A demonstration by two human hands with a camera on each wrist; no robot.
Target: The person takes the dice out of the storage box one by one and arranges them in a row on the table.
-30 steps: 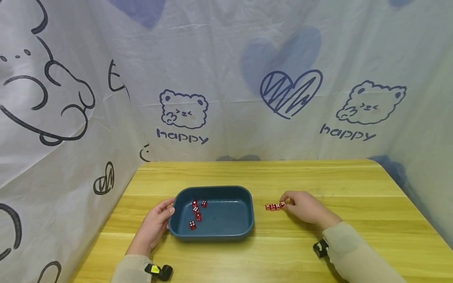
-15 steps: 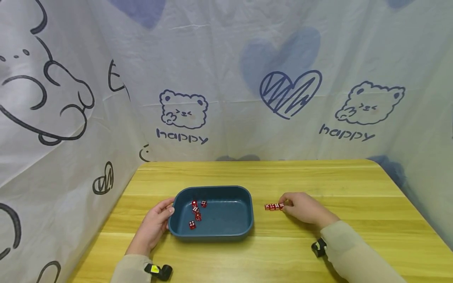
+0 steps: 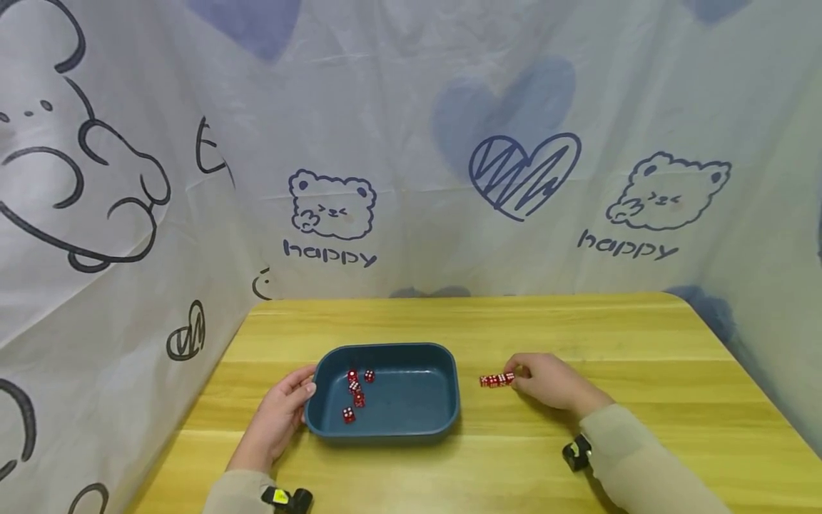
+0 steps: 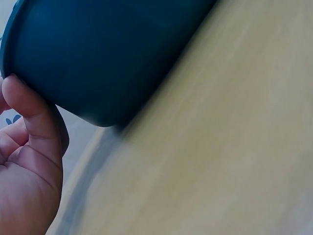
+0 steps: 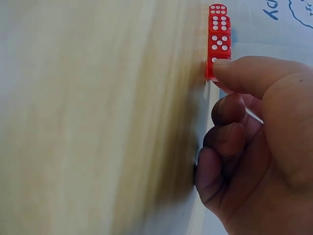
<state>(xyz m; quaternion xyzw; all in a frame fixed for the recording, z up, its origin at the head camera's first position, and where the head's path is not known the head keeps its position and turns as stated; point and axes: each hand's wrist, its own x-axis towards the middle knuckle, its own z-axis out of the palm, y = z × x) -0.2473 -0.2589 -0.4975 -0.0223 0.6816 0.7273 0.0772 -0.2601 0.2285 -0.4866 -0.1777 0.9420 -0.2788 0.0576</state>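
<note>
A dark blue rectangular tray lies on the table, with several red dice scattered in its left part. My left hand grips the tray's left end, thumb at the rim; in the left wrist view the thumb lies against the outer wall. To the right of the tray, several red dice with white dots form a short straight row. My right hand pinches the die at the row's right end between thumb and forefinger, its other fingers curled in. That die sits flush against its neighbour, partly hidden by the thumb.
The wooden table has a back edge close to a pale printed cloth that also hangs at both sides. A black wrist camera sits at the right sleeve, another camera at the left.
The die in my right hand has come down and left slightly, from tilted at the row's end to level with it. The left hand and tray stay put; the head view shifts slightly.
</note>
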